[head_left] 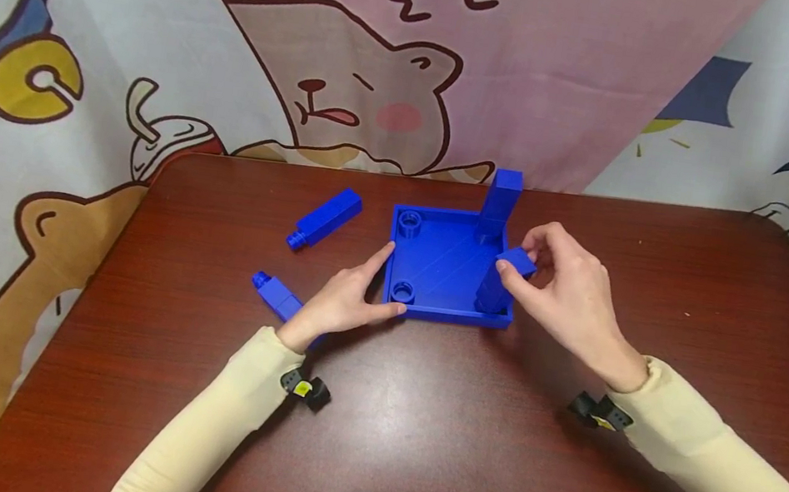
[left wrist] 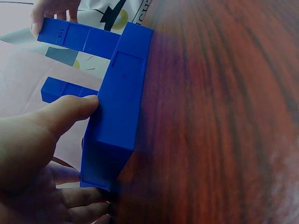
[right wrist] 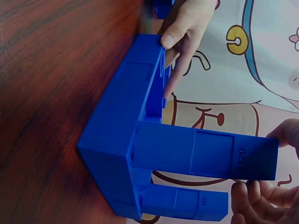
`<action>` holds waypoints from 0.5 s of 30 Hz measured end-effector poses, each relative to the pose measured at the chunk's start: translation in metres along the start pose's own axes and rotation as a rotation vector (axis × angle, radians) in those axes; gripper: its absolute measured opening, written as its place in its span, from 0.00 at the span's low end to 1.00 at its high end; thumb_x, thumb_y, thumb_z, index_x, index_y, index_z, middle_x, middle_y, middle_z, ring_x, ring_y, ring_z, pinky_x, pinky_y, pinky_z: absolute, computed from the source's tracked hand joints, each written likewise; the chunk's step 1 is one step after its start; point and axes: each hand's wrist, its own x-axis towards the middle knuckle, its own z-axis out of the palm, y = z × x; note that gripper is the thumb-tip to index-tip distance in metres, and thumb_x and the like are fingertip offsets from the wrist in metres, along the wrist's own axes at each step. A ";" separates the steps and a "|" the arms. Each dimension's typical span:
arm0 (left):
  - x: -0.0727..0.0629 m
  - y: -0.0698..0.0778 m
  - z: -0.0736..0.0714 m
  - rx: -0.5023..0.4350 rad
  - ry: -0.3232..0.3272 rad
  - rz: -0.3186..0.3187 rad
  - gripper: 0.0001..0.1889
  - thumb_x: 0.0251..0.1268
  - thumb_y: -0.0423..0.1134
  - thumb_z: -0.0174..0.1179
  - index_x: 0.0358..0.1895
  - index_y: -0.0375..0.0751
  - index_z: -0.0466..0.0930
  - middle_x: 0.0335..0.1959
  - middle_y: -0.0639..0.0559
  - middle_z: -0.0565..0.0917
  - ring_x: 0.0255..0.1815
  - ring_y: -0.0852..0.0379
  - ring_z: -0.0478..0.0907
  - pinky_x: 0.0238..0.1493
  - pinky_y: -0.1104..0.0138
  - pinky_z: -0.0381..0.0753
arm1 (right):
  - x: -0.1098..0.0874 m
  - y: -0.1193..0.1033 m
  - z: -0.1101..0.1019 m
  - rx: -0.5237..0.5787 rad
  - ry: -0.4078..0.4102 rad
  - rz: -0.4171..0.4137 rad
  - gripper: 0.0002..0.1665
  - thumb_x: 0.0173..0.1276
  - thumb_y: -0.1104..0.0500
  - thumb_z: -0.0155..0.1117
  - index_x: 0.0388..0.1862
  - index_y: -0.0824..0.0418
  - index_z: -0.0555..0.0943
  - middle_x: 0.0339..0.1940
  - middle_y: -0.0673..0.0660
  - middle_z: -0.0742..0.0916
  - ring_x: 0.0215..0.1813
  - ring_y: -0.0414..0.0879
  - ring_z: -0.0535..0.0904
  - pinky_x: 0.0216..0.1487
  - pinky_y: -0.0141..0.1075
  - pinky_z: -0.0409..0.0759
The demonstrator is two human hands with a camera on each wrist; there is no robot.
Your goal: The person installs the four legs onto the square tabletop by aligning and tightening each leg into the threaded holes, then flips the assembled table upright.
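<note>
An upturned blue toy tabletop (head_left: 437,265), shallow like a tray, lies on the brown table with a round socket in each of its left corners. At its near right corner stands a square blue table leg (head_left: 493,289), whose top my right hand (head_left: 570,292) pinches between thumb and fingers. Another leg (head_left: 500,206) stands upright at the far right corner, untouched. My left hand (head_left: 343,298) braces the near left corner, thumb against the near wall and index finger along the left wall. In the left wrist view the thumb (left wrist: 79,107) presses the rim.
Left of the tabletop, a loose blue leg (head_left: 327,218) lies with its threaded end toward me. A second loose leg (head_left: 277,297) is partly hidden under my left wrist. Behind the brown table (head_left: 411,450) hangs a cartoon-printed curtain (head_left: 540,73).
</note>
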 end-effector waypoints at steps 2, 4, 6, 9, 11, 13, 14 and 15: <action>0.000 0.000 0.000 -0.002 0.000 0.001 0.50 0.59 0.54 0.66 0.78 0.43 0.46 0.70 0.35 0.64 0.65 0.37 0.67 0.62 0.49 0.67 | 0.000 0.000 0.000 -0.005 -0.004 -0.001 0.18 0.56 0.55 0.72 0.38 0.61 0.75 0.27 0.52 0.80 0.29 0.44 0.77 0.30 0.39 0.70; 0.000 0.000 0.000 -0.002 -0.001 -0.001 0.50 0.59 0.54 0.66 0.78 0.43 0.46 0.70 0.35 0.64 0.65 0.37 0.67 0.62 0.49 0.67 | 0.000 0.000 -0.002 -0.004 -0.020 -0.013 0.18 0.56 0.55 0.72 0.39 0.61 0.75 0.28 0.53 0.80 0.29 0.45 0.76 0.30 0.39 0.69; 0.000 0.000 0.000 -0.003 -0.002 -0.002 0.50 0.59 0.54 0.66 0.78 0.43 0.46 0.70 0.35 0.64 0.65 0.37 0.67 0.62 0.49 0.67 | 0.002 0.001 -0.004 0.029 -0.061 -0.023 0.17 0.58 0.56 0.72 0.40 0.62 0.75 0.31 0.54 0.80 0.33 0.46 0.75 0.32 0.38 0.69; 0.001 -0.001 0.000 -0.002 -0.001 -0.002 0.50 0.59 0.53 0.66 0.78 0.43 0.46 0.70 0.35 0.64 0.65 0.38 0.67 0.62 0.49 0.67 | 0.006 0.002 -0.011 0.126 -0.147 -0.035 0.15 0.62 0.60 0.69 0.44 0.63 0.75 0.37 0.55 0.81 0.39 0.47 0.74 0.38 0.36 0.69; 0.001 -0.001 0.000 -0.002 -0.002 -0.002 0.50 0.59 0.53 0.66 0.78 0.43 0.46 0.70 0.35 0.64 0.65 0.37 0.67 0.62 0.49 0.68 | 0.009 0.002 -0.015 0.214 -0.211 -0.027 0.15 0.64 0.63 0.67 0.47 0.63 0.75 0.41 0.56 0.81 0.44 0.47 0.75 0.43 0.33 0.70; 0.001 0.000 0.000 -0.002 -0.003 -0.002 0.50 0.59 0.53 0.66 0.78 0.43 0.46 0.70 0.35 0.64 0.65 0.37 0.67 0.62 0.49 0.68 | 0.012 0.003 -0.020 0.276 -0.265 -0.025 0.16 0.65 0.65 0.66 0.50 0.63 0.75 0.45 0.55 0.81 0.47 0.47 0.75 0.47 0.31 0.70; 0.001 0.000 0.000 -0.001 -0.003 -0.002 0.50 0.59 0.53 0.66 0.78 0.44 0.46 0.70 0.35 0.64 0.65 0.37 0.67 0.62 0.49 0.68 | 0.014 0.004 -0.022 0.300 -0.292 -0.034 0.17 0.65 0.65 0.66 0.52 0.64 0.75 0.47 0.55 0.81 0.49 0.47 0.76 0.50 0.30 0.71; 0.001 0.000 0.000 -0.001 -0.004 -0.003 0.50 0.59 0.53 0.66 0.78 0.44 0.46 0.70 0.35 0.64 0.65 0.37 0.67 0.62 0.49 0.68 | 0.016 0.005 -0.024 0.322 -0.319 -0.051 0.19 0.65 0.67 0.65 0.54 0.64 0.75 0.50 0.55 0.81 0.51 0.47 0.76 0.52 0.29 0.71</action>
